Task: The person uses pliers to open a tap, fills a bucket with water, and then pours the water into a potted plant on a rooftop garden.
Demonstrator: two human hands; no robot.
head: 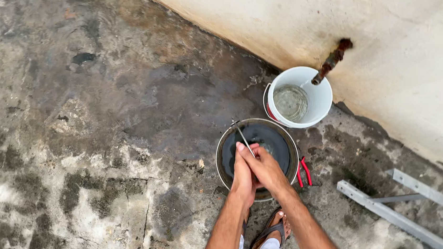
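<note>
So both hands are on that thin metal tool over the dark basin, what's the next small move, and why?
Probably dip the thin metal tool lower into the dark basin: both hands, left hand and right hand, clasp it above the basin, its tip near the rim.

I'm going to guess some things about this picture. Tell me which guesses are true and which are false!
1. The white plastic bucket stands under the rusty wall tap. True.
2. The white plastic bucket is dry inside. False: there is water in it.
3. Both hands, left hand and right hand, are over the round dark metal pan. True.
4. The hands hold a thin metal rod. True.
5. The red-handled pliers lie inside the pan. False: they lie on the concrete floor beside it.
</note>
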